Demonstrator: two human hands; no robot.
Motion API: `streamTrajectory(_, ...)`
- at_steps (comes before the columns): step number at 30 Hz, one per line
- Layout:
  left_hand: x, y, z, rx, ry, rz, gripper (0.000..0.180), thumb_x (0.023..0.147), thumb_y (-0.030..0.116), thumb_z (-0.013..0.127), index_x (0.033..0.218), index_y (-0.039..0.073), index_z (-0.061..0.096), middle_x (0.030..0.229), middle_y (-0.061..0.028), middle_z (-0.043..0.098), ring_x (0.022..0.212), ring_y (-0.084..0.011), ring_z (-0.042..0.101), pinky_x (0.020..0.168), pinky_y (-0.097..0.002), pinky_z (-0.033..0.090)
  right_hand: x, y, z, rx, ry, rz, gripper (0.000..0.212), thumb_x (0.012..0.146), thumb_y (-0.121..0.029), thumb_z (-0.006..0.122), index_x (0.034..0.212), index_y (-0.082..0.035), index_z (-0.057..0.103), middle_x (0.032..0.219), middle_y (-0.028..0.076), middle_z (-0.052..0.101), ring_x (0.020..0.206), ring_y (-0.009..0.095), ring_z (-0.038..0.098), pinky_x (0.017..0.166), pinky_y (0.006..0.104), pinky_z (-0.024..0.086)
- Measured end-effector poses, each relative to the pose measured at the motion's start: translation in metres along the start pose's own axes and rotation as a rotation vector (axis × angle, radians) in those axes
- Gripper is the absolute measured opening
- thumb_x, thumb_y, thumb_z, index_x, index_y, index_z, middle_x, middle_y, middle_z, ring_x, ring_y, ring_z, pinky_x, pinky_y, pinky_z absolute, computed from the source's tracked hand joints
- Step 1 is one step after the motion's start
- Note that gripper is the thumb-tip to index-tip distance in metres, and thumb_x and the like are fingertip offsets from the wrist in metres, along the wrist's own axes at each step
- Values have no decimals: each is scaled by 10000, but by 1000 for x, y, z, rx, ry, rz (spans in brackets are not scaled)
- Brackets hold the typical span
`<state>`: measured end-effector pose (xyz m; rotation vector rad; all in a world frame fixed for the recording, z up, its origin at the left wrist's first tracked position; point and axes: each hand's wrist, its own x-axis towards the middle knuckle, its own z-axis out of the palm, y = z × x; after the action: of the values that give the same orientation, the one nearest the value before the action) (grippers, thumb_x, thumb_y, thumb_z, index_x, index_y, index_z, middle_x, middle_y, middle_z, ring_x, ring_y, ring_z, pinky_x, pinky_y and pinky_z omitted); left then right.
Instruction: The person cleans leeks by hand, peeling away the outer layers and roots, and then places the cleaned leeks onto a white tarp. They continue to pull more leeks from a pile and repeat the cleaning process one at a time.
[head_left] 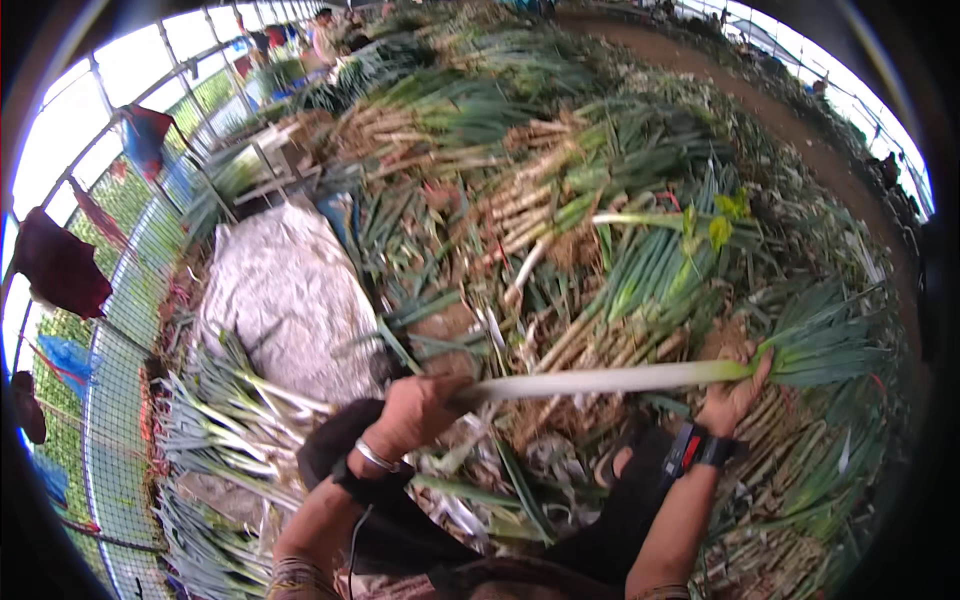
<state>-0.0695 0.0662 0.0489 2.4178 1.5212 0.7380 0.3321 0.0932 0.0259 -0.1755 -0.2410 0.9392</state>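
A long leek stretches nearly level across the space in front of me, its peeled stalk white and its green leaves fanning out at the right. My left hand is closed around the root end, which the fingers hide. My right hand grips the stalk where white turns to green. Just beyond the stalk lies a heap of unpeeled leeks with brown, soiled stalks. Cleaner white-stalked leeks are laid in a pile to my left, leaves pointing outward.
A silvery sheet-covered pad lies ahead on the left. Stripped leaves and peelings litter the ground between my legs. Netting with hanging cloths runs along the left side. More leek heaps reach back toward a person at far left.
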Motion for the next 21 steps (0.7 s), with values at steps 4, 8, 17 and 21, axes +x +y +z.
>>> streamTrajectory(4, -2, 17, -6, -162, -9, -110, 162, 736, 180, 644, 862, 78, 640, 708, -99, 614, 620, -262, 605, 536, -338, 484, 5, -11, -3, 339, -166, 39, 296, 863, -209, 550, 1065, -11, 463, 720, 16, 365, 609, 122, 370, 585, 255, 358)
streamTrajectory(8, -8, 29, -11, -154, -71, -133, 164, 714, 100, 649, 859, 23, 647, 678, -115, 616, 590, -220, 607, 542, -303, 485, 1, -13, -2, 431, -220, 52, 344, 857, -272, 557, 1061, -9, 472, 704, 11, 366, 578, 117, 372, 558, 250, 362)
streamTrajectory(17, -20, 31, 2, -241, -95, -192, 198, 678, 29, 646, 876, 30, 649, 722, -133, 625, 604, -233, 624, 552, -298, 498, -10, -17, 21, 278, -36, 1, 343, 861, -352, 532, 994, -41, 472, 648, -10, 356, 545, 80, 372, 466, 196, 350)
streamTrajectory(21, -28, 30, -18, -420, -190, -363, 289, 720, 27, 650, 1004, 6, 595, 699, -96, 627, 609, -153, 624, 541, -268, 485, -8, 7, 10, 167, 45, 42, 347, 850, -362, 548, 977, -48, 471, 659, 5, 384, 552, 110, 379, 518, 216, 361)
